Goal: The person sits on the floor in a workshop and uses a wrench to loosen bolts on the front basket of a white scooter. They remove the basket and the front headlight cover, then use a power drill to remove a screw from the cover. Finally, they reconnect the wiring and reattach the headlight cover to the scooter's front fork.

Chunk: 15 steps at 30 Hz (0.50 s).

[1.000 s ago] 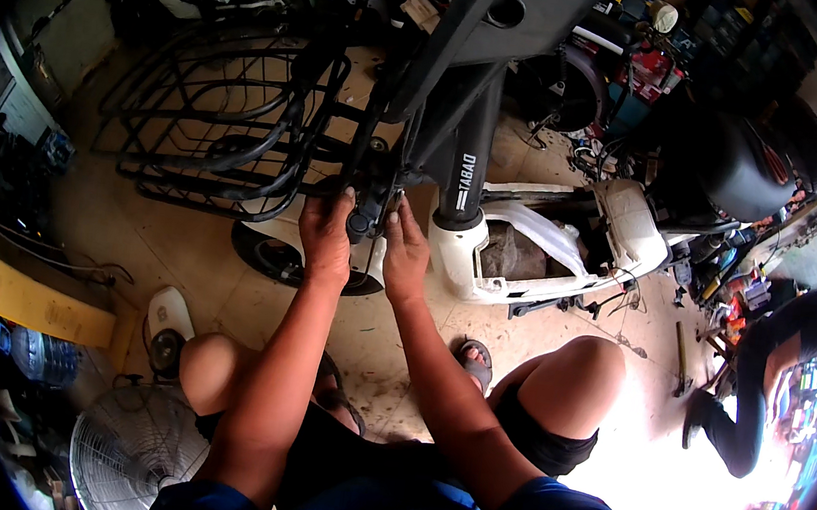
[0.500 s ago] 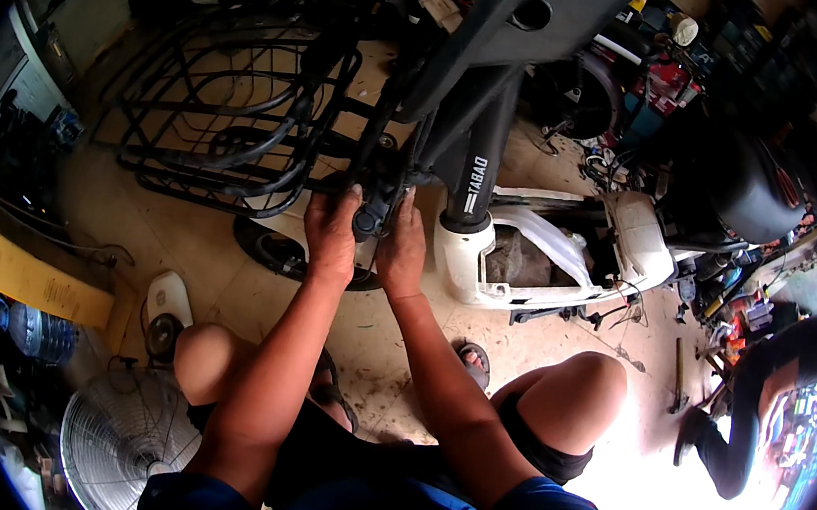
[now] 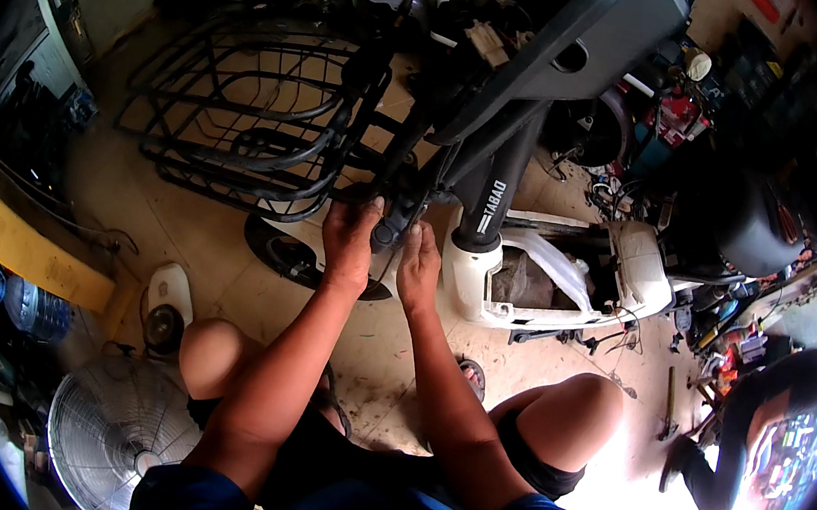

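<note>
A black handlebar end with a round face points toward me between my hands, below the dark frame of a bike or scooter. My left hand is closed round its left side, thumb on top. Just right of it, my right hand has its thumb and fingers drawn together, pointing up; what they pinch, if anything, is hidden. A thin dark cable hangs down between the two hands. The black wire basket stands left of the handlebar, above a front wheel.
A white body shell surrounds the black post at the right, near a dark seat. On the left are a yellow bench edge and a fan. Another person's bent leg shows at far right. Parts clutter the back.
The whole scene has shifted slightly right and down in view. My right hand has drawn a little away from the handlebar end, widening the gap; my left hand stays on it.
</note>
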Tool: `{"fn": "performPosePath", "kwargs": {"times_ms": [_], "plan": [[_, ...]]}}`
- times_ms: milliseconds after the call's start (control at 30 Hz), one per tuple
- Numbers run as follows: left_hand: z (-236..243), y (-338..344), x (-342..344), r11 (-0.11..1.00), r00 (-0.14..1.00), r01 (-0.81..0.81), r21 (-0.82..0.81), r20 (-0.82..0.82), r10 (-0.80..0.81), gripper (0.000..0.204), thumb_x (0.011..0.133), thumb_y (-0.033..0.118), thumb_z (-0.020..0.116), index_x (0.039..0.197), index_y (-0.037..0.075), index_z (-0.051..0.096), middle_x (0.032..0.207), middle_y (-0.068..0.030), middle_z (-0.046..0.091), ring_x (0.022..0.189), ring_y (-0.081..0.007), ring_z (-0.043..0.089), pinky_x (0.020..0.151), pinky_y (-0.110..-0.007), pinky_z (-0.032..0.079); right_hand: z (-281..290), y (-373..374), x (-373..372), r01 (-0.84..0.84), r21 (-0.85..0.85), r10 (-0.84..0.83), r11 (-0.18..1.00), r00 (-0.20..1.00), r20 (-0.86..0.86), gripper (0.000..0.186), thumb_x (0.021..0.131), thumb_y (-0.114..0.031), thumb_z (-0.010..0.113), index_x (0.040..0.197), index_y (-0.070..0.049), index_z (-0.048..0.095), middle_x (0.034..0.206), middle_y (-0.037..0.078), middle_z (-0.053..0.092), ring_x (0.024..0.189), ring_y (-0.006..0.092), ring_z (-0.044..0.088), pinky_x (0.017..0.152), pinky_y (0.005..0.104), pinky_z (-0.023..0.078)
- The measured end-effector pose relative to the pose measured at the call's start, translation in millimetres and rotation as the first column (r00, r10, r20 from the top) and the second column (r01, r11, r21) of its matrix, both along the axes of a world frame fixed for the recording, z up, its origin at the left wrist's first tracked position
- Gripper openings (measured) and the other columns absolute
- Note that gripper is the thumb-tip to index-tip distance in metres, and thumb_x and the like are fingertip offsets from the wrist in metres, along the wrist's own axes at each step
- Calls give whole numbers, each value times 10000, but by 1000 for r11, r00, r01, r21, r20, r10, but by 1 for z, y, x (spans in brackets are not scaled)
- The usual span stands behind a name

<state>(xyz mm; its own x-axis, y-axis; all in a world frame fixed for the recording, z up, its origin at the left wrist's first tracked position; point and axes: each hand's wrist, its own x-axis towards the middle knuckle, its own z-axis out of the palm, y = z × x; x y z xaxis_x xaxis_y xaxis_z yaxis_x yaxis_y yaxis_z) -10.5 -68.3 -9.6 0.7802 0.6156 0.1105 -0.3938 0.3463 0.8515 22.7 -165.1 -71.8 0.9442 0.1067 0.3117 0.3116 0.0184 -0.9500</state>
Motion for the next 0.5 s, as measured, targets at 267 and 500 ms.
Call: {"fn": "performPosePath", "kwargs": {"times_ms": [267, 500], "plan": [[-1, -7, 0, 998, 999, -45, 48, 20, 44, 270, 939, 132, 715, 1176, 50, 616, 1036, 4, 645, 905, -87, 576, 846, -260, 478, -8, 6, 4, -3, 81, 4, 997, 1000, -10, 396, 1113, -341, 444, 1017, 3, 616, 834, 81, 612, 756, 157, 516, 721, 309, 463], [5, -12, 1, 992, 992, -115, 48, 65, 112, 169, 964, 106, 634, 1087, 0, 585, 944, -12, 640, 859, -85, 567, 793, -259, 479, 22, 0, -19, -100, 301, 191, 948, 938, -291, 391, 1111, -327, 465, 968, -7, 640, 782, 18, 603, 697, 83, 502, 664, 252, 449]]}}
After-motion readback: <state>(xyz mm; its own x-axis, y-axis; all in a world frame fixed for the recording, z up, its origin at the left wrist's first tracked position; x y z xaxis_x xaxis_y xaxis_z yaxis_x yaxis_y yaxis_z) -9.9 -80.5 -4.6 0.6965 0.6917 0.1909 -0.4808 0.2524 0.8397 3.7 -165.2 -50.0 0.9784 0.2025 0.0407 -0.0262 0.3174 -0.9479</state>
